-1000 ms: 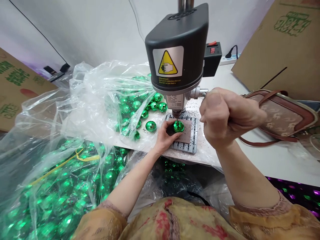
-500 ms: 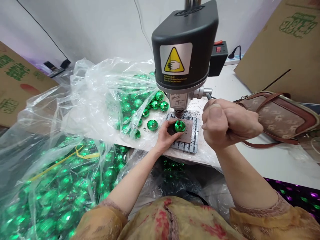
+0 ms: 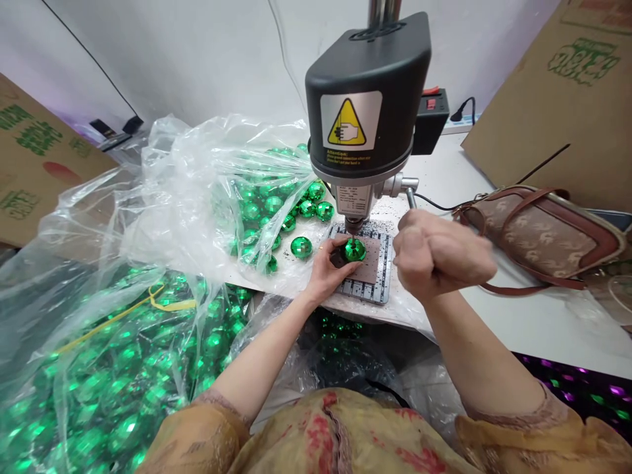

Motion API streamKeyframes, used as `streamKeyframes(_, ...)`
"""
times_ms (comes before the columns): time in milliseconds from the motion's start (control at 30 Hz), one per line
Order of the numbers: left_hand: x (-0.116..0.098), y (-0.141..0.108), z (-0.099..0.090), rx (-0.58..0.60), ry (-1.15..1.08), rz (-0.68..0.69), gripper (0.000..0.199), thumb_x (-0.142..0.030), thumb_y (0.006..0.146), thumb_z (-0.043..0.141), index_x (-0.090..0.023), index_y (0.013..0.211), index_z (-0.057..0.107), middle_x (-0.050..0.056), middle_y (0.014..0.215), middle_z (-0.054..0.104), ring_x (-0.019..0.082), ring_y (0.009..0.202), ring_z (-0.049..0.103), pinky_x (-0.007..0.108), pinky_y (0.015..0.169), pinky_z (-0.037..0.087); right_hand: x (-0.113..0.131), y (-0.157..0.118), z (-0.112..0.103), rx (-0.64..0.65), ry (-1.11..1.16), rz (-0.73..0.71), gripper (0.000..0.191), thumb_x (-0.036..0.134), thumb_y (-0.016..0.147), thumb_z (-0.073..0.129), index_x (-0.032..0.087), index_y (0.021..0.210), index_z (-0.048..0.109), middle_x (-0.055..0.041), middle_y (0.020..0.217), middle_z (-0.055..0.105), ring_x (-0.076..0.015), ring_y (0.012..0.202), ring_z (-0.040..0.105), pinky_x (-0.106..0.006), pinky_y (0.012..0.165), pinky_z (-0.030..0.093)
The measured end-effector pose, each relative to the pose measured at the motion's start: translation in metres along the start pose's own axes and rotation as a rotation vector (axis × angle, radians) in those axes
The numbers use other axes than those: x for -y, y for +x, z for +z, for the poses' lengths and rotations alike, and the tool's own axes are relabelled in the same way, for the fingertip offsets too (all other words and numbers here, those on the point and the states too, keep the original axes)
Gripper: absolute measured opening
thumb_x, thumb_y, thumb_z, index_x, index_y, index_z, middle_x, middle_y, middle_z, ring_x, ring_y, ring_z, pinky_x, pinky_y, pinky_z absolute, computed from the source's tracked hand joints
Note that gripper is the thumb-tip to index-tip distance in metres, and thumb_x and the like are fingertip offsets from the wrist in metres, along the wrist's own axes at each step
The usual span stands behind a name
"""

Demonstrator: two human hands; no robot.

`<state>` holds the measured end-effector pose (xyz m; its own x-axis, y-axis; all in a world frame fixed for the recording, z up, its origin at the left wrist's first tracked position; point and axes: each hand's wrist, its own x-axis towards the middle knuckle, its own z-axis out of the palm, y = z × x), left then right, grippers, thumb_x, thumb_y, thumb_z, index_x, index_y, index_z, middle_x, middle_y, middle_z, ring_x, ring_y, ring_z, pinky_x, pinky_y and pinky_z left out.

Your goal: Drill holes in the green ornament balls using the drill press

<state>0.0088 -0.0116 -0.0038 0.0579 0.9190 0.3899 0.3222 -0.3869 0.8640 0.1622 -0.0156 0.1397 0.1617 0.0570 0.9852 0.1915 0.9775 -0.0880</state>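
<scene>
My left hand [image 3: 330, 268] pinches a shiny green faceted ball [image 3: 355, 250] between thumb and fingers on a brownish pad. Under the pad lies the slotted metal base plate [image 3: 384, 276], strewn with dark specks. Directly over the ball is the chuck [image 3: 352, 224] of a small black drill press [image 3: 368, 112], its thin bit meeting the ball's top. My right hand [image 3: 439, 257] is closed in a fist around the press's feed lever [image 3: 411, 197], whose lower end it hides. A single loose green ball [image 3: 301, 247] rests left of the plate.
A clear plastic bag [image 3: 182, 171] spills several green balls on the table's left. Below it, a larger bag [image 3: 123, 368] of green balls fills the lower left. At right lie a brown handbag [image 3: 548, 230] and a cardboard box [image 3: 557, 112]; another box [image 3: 44, 158] stands left.
My right fist has shifted slightly left, with the feed lever still in it. My left hand stays on the green ball. The camera view has tilted a little.
</scene>
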Motion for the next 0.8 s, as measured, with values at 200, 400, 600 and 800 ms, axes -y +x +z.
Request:
streamKeyframes(200,-0.021,-0.011,-0.002,-0.135,0.152,0.057,0.040,-0.035,0.074,0.081,-0.020,0.105,0.061,0.007,0.106,0.066,0.024,0.103,0.063,0.041,0.092,0.051,0.008,0.045,0.016,-0.158,-0.060,0.376,0.044,0.021,0.090,0.059,0.020,0.051,0.037,0.0058,0.043,0.035,-0.0065,0.040,0.033,-0.030,0.043,0.022)
streamKeyframes(400,-0.036,-0.082,-0.026,0.165,0.354,0.300,0.034,-0.036,0.079,0.073,-0.024,0.108,0.061,0.007,0.095,0.064,0.025,0.089,0.064,0.040,0.077,0.054,0.008,0.052,0.012,-0.107,-0.027,0.418,0.045,0.027,0.090,0.059,0.020,0.053,0.036,0.0054,0.046,0.036,-0.0055,0.043,0.035,-0.027,0.046,0.027)
streamKeyframes(600,-0.012,-0.122,-0.049,0.462,0.545,0.359,0.035,-0.042,0.083,0.072,-0.034,0.116,0.065,0.010,0.108,0.068,0.032,0.089,0.067,0.047,0.075,0.055,0.007,0.049,0.010,-0.111,-0.007,0.419,0.044,0.026,0.090,0.060,0.020,0.053,0.038,0.0046,0.047,0.039,-0.0065,0.044,0.036,-0.030,0.047,0.027)
streamKeyframes(800,-0.018,-0.059,-0.059,-0.101,0.587,0.239,0.026,-0.027,0.093,0.060,-0.027,0.119,0.064,0.010,0.110,0.065,0.028,0.107,0.062,0.045,0.096,0.051,0.004,0.047,0.010,-0.110,0.005,0.393,0.043,0.027,0.090,0.060,0.020,0.054,0.038,0.0044,0.047,0.039,-0.0069,0.042,0.037,-0.029,0.045,0.027)
